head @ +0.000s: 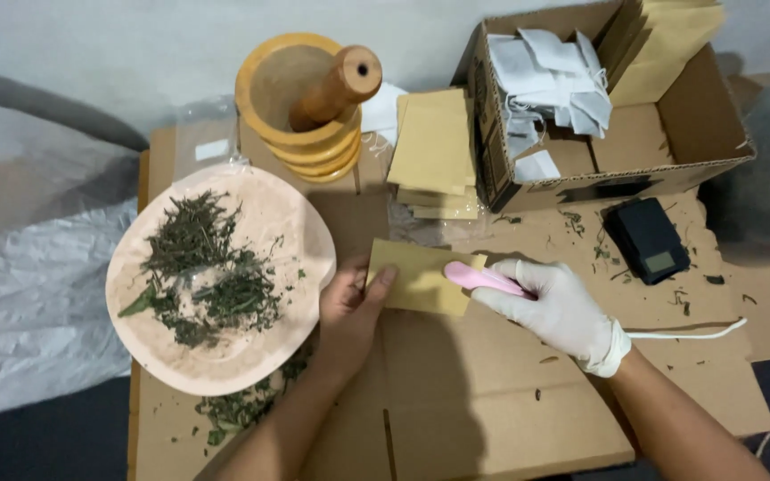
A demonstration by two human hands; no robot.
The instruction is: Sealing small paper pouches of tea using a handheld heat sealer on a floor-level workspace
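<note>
Bare left hand [354, 307] pins the small tan paper pouch [421, 278] flat on the cardboard sheet [492, 401], thumb on its left edge, fingers closed around that end. Gloved right hand [559, 312] comes in from three o'clock, wrapped around a pink tool [483, 278] whose tip lies on the pouch's right end. My read: the pouch wants holding flat and steady, with the tool pressed squarely across that end and the thumb well away from it.

At nine o'clock of the pouch sits the pink plate [305, 232] of dried green leaves [202, 267]; at eleven, the wooden mortar [300, 107] with its pestle [336, 87]. A stack of pouches [434, 147] lies at twelve, the cardboard box [670, 165] of white bags [550, 80] at one, a small black scale [648, 239] at three.

Hard to make out: the tool's working end, mostly hidden under the glove. Whether the pouch is filled, can't tell. A white cord [697, 333] runs off beyond the wrist.
</note>
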